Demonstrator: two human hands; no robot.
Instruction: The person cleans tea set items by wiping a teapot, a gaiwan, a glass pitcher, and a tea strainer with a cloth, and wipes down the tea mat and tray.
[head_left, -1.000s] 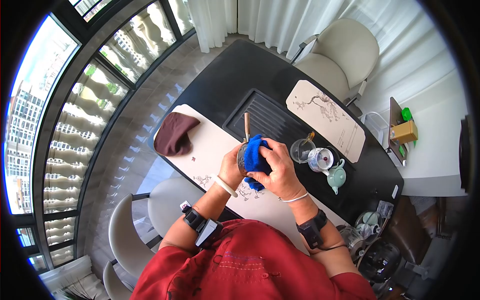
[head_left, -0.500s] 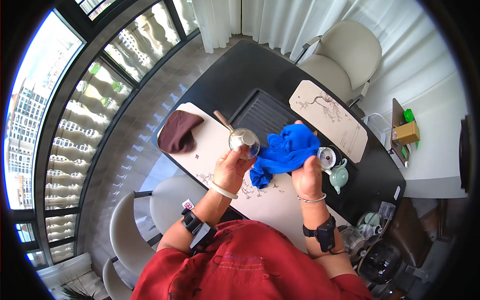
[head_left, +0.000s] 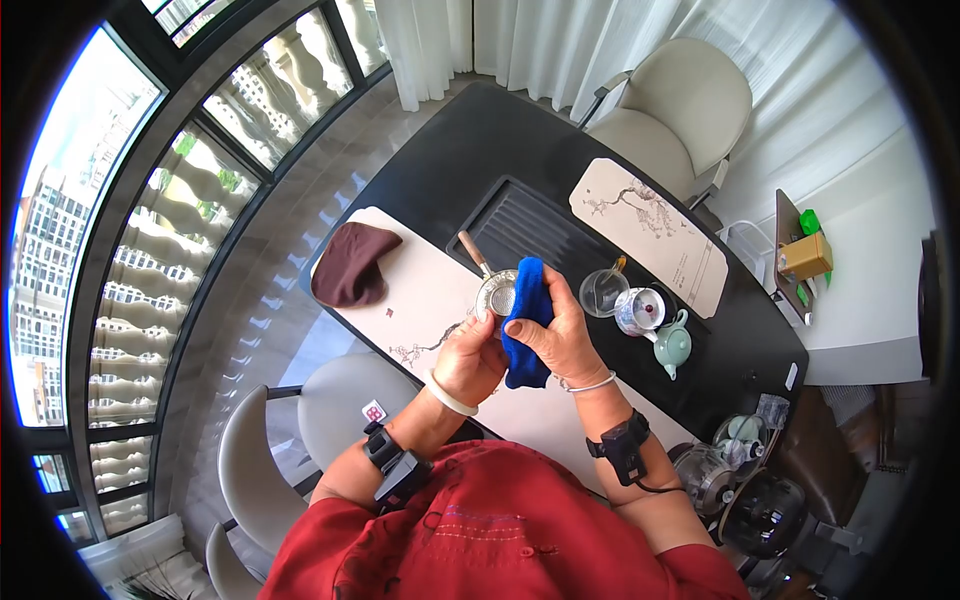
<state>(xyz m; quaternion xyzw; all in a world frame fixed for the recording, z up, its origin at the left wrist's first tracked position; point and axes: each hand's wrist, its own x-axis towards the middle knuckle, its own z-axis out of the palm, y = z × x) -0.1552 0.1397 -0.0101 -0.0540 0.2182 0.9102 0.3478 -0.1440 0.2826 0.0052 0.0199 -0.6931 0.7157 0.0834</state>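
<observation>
A small metal tea strainer (head_left: 493,296) with a wooden handle is gripped by its rim in my left hand (head_left: 470,360), its handle pointing away from me. My right hand (head_left: 566,340) pinches a folded blue cloth (head_left: 529,290) between thumb and fingers. The cloth touches the strainer's right side and covers part of its rim. Both hands are close together above the pale mat (head_left: 440,290). To the right of them stand a glass pitcher (head_left: 602,294), a patterned lidded cup (head_left: 639,311) and a pale green teapot (head_left: 673,347).
Behind my hands lies a ridged black tea tray (head_left: 525,228) on the black table. A brown cloth (head_left: 355,265) rests on the mat's far left end. Another printed mat (head_left: 650,235) lies across the table. Glass kettles (head_left: 705,480) stand at the right, and chairs (head_left: 360,405) flank the table.
The blue cloth, loosely spread before, is now folded in my right hand and has come left against the strainer. The strainer has tilted, and the glass pitcher has come into view.
</observation>
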